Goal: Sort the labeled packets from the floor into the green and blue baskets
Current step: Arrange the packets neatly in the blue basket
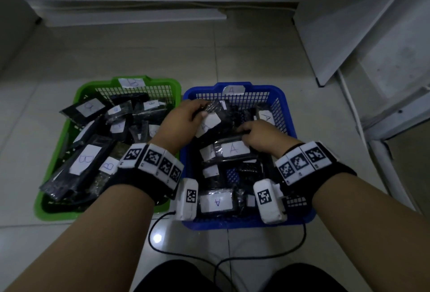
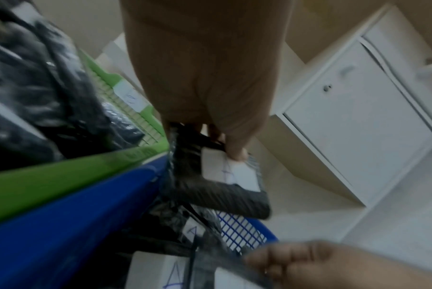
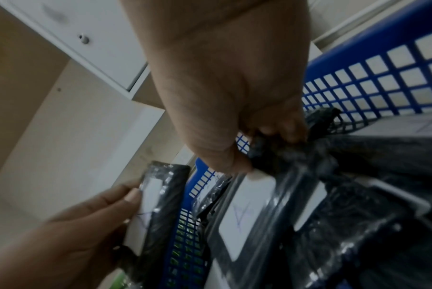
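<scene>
Left hand (image 1: 183, 117): you pinch an A packet (image 1: 210, 122) by its label end.
Right hand (image 1: 260, 137): you grip crinkly wrap (image 3: 279, 154) over the blue basket (image 1: 246, 87).
Handling: likely light, slippery film; take edges.

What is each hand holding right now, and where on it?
Left hand pinches an A packet at its label end; right hand grips another packet's crumpled plastic edge.

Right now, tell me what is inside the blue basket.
The blue basket holds a pile of black packets with white labels marked A. Both hands are in it: the left hand and the right hand each grip a packet. Lower packets and the basket floor are mostly covered.
</scene>
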Demonstrator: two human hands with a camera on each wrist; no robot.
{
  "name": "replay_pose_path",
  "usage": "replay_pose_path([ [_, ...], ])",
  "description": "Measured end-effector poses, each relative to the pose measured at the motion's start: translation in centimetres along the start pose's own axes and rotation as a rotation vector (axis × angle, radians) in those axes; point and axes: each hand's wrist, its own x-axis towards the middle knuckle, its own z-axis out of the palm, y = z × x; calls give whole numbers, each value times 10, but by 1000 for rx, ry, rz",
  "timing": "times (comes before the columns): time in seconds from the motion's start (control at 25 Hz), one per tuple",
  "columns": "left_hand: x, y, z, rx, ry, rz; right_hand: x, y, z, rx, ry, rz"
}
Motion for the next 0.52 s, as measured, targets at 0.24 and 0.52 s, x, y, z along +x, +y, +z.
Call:
replay_pose_path([
  [0.24,14,-4,17,-142,167,-139,21,-3,6,224,161,-67],
  [0.52,11,-9,16,186,-95,11,39,-3,22,695,487,87],
])
